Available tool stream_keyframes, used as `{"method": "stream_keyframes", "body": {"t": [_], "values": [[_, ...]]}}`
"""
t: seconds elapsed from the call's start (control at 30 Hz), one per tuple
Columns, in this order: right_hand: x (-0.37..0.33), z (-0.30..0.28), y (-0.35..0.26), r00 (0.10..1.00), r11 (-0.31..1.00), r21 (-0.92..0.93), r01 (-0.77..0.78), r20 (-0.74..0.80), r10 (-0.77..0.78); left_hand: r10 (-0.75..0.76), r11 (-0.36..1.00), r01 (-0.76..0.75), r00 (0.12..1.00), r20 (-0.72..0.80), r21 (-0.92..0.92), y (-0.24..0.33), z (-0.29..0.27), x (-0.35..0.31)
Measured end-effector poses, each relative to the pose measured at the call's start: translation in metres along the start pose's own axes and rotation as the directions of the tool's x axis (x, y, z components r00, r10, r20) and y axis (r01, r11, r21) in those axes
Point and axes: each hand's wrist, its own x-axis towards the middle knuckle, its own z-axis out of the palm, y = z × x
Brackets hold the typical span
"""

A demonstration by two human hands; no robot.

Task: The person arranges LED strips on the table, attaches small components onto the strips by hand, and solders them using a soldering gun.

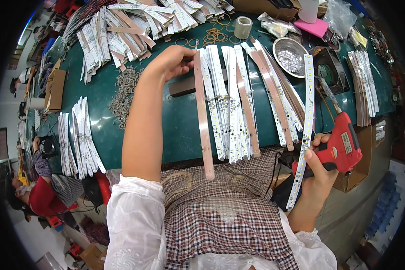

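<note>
My left hand (175,63) is closed at the far end of an LED strip (204,126) whose copper-coloured back faces up. That strip lies beside a fanned row of white LED strips (231,108) on the table's near side. In my right hand (320,176) are a red soldering gun (345,141) and another LED strip (308,99). The thumb presses this second strip, which stands nearly upright with its yellow LEDs showing. The gun's metal tip points away from me, toward a black fan-like device (330,69). A dark bar (183,87) lies partly beneath the row.
More LED strips (276,96) lie right of the row, and large piles (121,33) fill the back left. Small grey parts (125,94) are heaped near my left forearm. A metal bowl (289,56), a tape roll (243,27) and rubber bands (216,33) sit farther back. Another person (49,193) is at left.
</note>
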Motion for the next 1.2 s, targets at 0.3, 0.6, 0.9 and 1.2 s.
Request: {"method": "stream_keyframes", "body": {"t": [0.3, 0.6, 0.9, 1.2], "values": [[0.001, 0.008, -0.003, 1.000, 1.000, 0.026, 0.006, -0.001, -0.006, 0.165, 0.938, -0.105, 0.974, -0.159, 0.329, 0.002, 0.025, 0.019], [0.004, 0.011, 0.002, 1.000, 0.998, 0.060, -0.028, -0.005, 0.029, 0.508, 0.668, -0.219, 0.832, -0.221, 0.711, -0.016, 0.050, 0.023], [0.003, 0.008, 0.004, 1.000, 0.998, 0.053, -0.028, -0.010, 0.029, 0.581, 0.648, -0.340, 0.799, -0.154, 0.681, -0.023, 0.031, 0.031], [0.002, 0.008, 0.004, 0.999, 0.996, 0.080, -0.033, 0.002, 0.033, 0.589, 0.534, -0.244, 0.794, -0.149, 0.809, -0.013, 0.027, 0.013]]}}
